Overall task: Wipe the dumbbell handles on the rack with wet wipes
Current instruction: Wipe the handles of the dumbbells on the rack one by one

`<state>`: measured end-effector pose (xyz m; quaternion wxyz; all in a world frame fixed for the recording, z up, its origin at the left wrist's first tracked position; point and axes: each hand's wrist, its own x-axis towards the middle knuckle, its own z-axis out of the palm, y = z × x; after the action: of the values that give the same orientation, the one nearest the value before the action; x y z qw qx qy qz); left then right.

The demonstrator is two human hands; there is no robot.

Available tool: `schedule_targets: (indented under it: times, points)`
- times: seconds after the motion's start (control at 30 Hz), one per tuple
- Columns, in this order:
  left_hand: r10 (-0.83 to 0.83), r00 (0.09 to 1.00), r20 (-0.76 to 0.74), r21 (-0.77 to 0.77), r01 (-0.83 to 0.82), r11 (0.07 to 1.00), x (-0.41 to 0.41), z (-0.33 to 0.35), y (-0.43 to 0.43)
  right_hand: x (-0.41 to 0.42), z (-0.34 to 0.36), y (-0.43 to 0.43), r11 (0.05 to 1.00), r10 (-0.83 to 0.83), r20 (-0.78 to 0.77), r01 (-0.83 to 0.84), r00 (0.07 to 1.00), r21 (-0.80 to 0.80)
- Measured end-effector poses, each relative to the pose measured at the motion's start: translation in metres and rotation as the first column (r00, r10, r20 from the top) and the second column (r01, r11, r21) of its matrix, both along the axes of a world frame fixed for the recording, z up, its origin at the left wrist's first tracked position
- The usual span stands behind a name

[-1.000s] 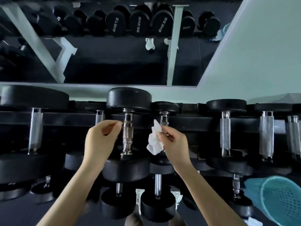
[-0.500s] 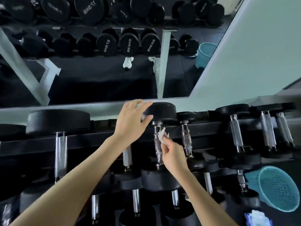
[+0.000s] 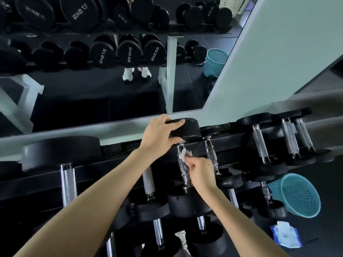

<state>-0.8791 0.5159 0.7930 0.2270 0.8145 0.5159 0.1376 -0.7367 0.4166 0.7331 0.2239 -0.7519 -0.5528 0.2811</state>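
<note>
One head-worn wide-angle camera looks steeply down, close over the dumbbell rack [image 3: 104, 161] crossing mid-frame. A mirror [image 3: 92, 93] fills the upper left, floor [image 3: 330, 229] the lower right.

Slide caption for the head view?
Left hand holds a dumbbell head; right hand presses a wipe to its handle.

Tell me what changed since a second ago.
The left hand rose from beside the knurled chrome handle and took hold of the black round dumbbell head beyond it. The right hand brought the white wet wipe onto that handle. It still pinches the wipe.
</note>
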Motion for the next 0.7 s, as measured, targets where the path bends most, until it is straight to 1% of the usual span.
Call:
schedule_targets:
  times: [0.07, 0.13, 0.17, 0.27, 0.3, 0.37, 0.43, 0.5, 0.57, 0.6, 0.7]
  points:
    - [-0.005, 1.0, -0.007, 0.006, 0.005, 1.0, 0.0, 0.0, 0.0, 0.011, -0.004, -0.015, 0.997, 0.057, 0.014, -0.056, 0.998, -0.061]
    - [-0.003, 1.0, -0.011, 0.005, 0.003, 1.0, 0.0, 0.0, 0.001, 0.016, -0.001, -0.014, 0.992, 0.088, -0.029, -0.09, 0.996, -0.092]
    - [0.001, 1.0, -0.012, 0.004, -0.001, 1.0, 0.0, 0.0, 0.001, 0.015, 0.004, -0.006, 0.993, 0.085, -0.049, -0.089, 0.995, -0.075]
    - [0.013, 1.0, -0.006, -0.002, -0.013, 1.0, 0.0, 0.0, -0.001, 0.008, 0.02, 0.024, 1.0, -0.01, -0.176, 0.015, 0.984, 0.023]
    - [0.018, 1.0, -0.004, -0.004, -0.018, 1.0, 0.001, 0.0, -0.001, 0.007, 0.021, 0.029, 0.998, -0.017, -0.198, 0.027, 0.98, 0.048]
    - [0.021, 1.0, -0.012, -0.018, -0.022, 1.0, 0.001, 0.001, -0.002, 0.013, 0.012, 0.023, 0.999, 0.031, -0.157, -0.023, 0.987, 0.049]
    - [0.026, 1.0, -0.012, -0.03, -0.027, 0.999, 0.001, 0.001, -0.003, 0.025, -0.004, 0.003, 0.993, 0.119, -0.092, -0.12, 0.989, -0.005]
    - [0.029, 1.0, -0.008, -0.041, -0.029, 0.999, 0.0, 0.001, -0.002, 0.038, -0.012, -0.014, 0.982, 0.176, -0.117, -0.182, 0.977, -0.042]
    - [0.037, 0.999, -0.008, -0.053, -0.037, 0.998, -0.001, 0.001, -0.001, 0.041, -0.011, -0.01, 0.976, 0.199, -0.165, -0.211, 0.966, -0.057]
    - [0.04, 0.999, -0.009, -0.057, -0.04, 0.998, -0.001, 0.001, -0.001, 0.038, -0.007, 0.001, 0.979, 0.189, -0.174, -0.199, 0.966, -0.038]
    - [0.052, 0.999, -0.01, -0.055, -0.053, 0.997, -0.001, 0.001, 0.0, 0.023, 0.007, 0.037, 0.995, 0.085, -0.201, -0.071, 0.976, 0.077]
